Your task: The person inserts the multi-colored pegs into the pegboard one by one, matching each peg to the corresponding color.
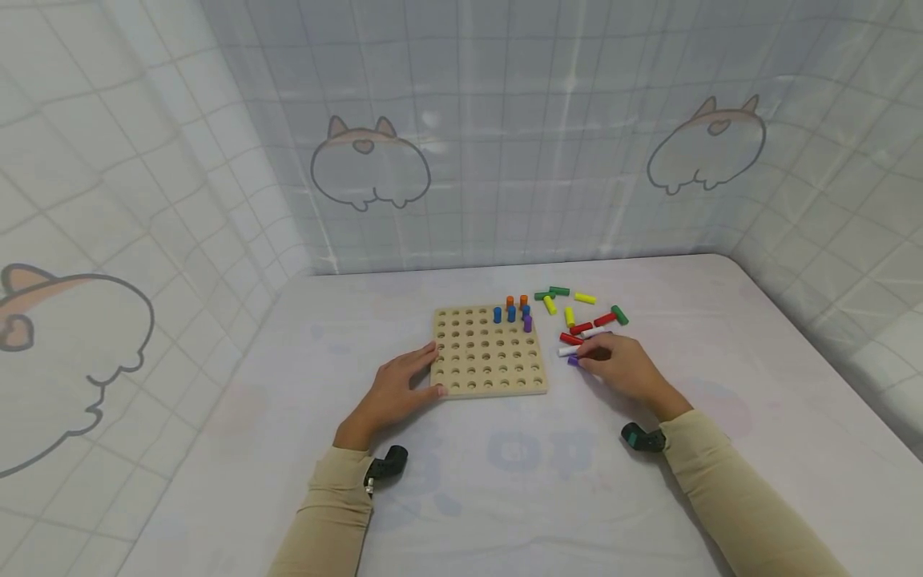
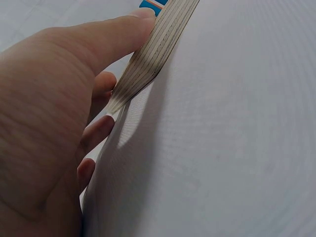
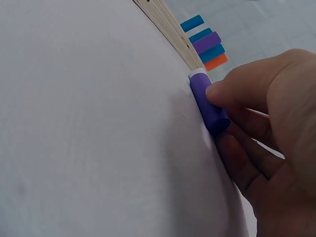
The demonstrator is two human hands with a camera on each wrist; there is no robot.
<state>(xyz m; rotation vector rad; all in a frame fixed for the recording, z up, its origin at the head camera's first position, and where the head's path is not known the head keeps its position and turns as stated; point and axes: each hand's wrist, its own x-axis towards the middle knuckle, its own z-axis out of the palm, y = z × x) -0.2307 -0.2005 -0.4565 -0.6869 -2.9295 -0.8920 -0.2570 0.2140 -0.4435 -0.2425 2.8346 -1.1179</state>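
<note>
A square wooden pegboard (image 1: pixel 487 350) with rows of round holes lies on the table. Blue pegs (image 1: pixel 511 314), orange pegs (image 1: pixel 523 301) and a purple peg (image 1: pixel 528 324) stand upright at its far right corner. My left hand (image 1: pixel 392 393) rests against the board's left side, fingers along the edge and thumb at the near left corner. To the right of the board, my right hand (image 1: pixel 622 367) pinches another purple peg (image 3: pixel 210 103), which lies low over the tabletop with the thumb on its upper side.
Loose pegs lie scattered right of the board: red pegs (image 1: pixel 581 328), yellow pegs (image 1: pixel 585 298), green pegs (image 1: pixel 620 315) and white pegs (image 1: pixel 567 351), some close beside my right hand. A pale cloth (image 1: pixel 505 465) covers the table, and patterned curtains (image 1: pixel 519 160) enclose it.
</note>
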